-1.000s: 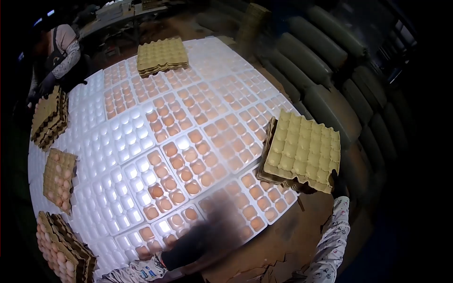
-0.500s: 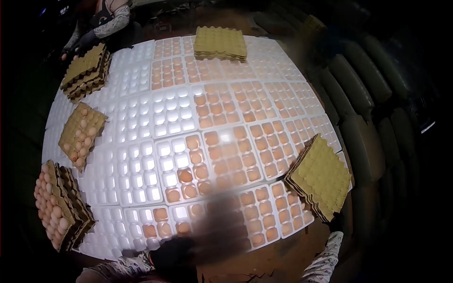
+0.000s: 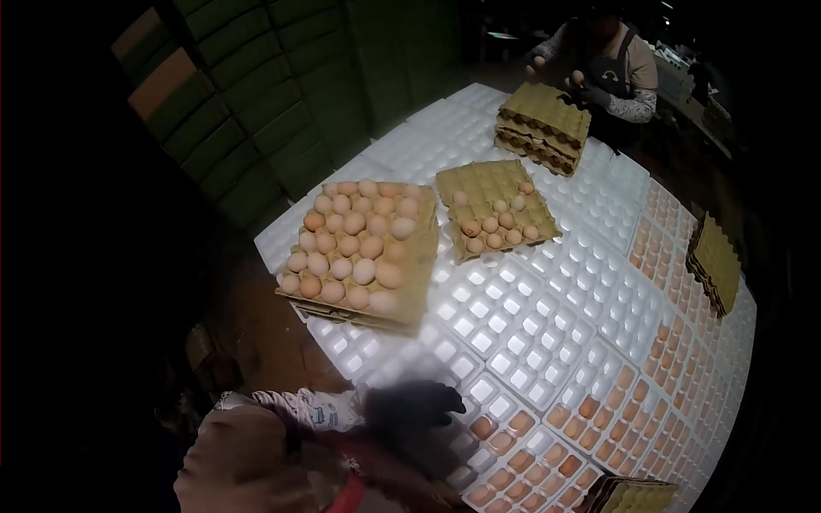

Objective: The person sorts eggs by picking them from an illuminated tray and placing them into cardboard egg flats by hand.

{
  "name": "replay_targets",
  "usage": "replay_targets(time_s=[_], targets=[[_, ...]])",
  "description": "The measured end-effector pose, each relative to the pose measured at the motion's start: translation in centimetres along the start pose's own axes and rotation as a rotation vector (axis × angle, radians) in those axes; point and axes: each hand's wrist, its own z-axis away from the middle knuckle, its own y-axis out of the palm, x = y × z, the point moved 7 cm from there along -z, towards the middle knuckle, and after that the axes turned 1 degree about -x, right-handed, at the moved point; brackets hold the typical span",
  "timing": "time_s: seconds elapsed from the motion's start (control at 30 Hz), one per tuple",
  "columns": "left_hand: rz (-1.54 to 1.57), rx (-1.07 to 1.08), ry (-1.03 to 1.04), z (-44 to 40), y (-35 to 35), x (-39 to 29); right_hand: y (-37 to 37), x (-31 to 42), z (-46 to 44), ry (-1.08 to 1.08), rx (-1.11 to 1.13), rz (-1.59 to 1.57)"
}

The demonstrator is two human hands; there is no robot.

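My left hand (image 3: 416, 402), in a dark glove with a patterned sleeve, is over the near edge of the white plastic egg trays (image 3: 355, 342). Its fingers point right, stretched out, and nothing shows in them. Just past the fingertips, brown eggs (image 3: 484, 427) sit in the tray pockets. Beyond the hand, to the upper left, a pulp tray full of eggs (image 3: 349, 245) rests on stacked pulp trays. A second pulp tray (image 3: 466, 181), partly filled with eggs, lies beside it. My right hand is out of view.
A co-worker (image 3: 611, 77) across the table holds eggs above a stack of pulp trays (image 3: 543, 115). More pulp trays stand at the right (image 3: 714, 263) and bottom (image 3: 641, 496). Stacked green crates (image 3: 282, 85) line the back left.
The view has swung left, bringing the full egg tray and the co-worker nearer the middle. My right hand, earlier by the right-hand pulp stack, has left the view.
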Motion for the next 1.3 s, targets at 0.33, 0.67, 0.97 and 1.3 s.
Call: replay_targets(time_s=[0.33,0.67,0.97,1.3], targets=[[-0.736,-0.56,-0.392,16.3,-27.3,2.4,11.2,26.3,15.2,-0.289,0.622,-0.302],[-0.477,-0.359,-0.295,16.7,-29.0,5.1,22.6,51.9,38.1,-1.378,1.002,-0.037],[-0.196,-0.633,-0.104,17.4,-31.7,6.4,25.1,54.5,32.6,-0.875,1.314,-0.336],[0.085,-0.556,-0.363,19.5,-31.8,11.4,47.9,55.7,20.9,-0.447,0.972,-0.458]])
